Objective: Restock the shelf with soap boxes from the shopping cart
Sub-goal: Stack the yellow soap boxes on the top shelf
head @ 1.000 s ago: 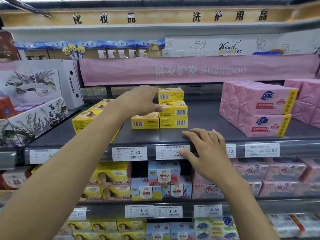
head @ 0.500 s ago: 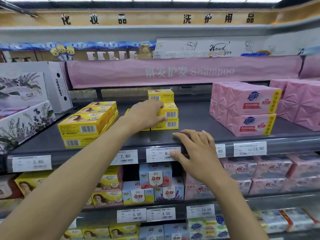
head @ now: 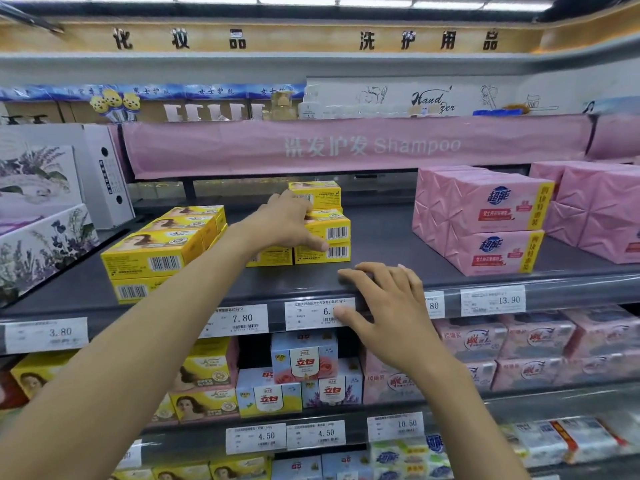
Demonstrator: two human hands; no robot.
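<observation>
**A:** yellow cardboard soap boxes [head: 322,252]: which way do they point?
**B:** lying flat on the dark grey shelf board [head: 381,244]; barcode sides face the aisle; long axis looks to run along the shelf front.
**A:** hands?
**B:** left hand [head: 285,226] spread over the middle stack [head: 329,230], thumb across a front face; no box wrapped in the fingers; right hand [head: 388,317] loose and flat on the shelf lip, thumb on a white price label [head: 304,313].
**A:** room?
**B:** shop aisle; pink fabric banner [head: 346,147] reading Shampoo above; strip lights overhead; more soap on the shelves below.
**A:** counts?
**B:** middle stack three high plus one beside it, four seen; left block [head: 152,251] three in the top row, at least one beneath; two pink wrapped packs [head: 485,220] stacked to the right; five price labels on this rail.
</observation>
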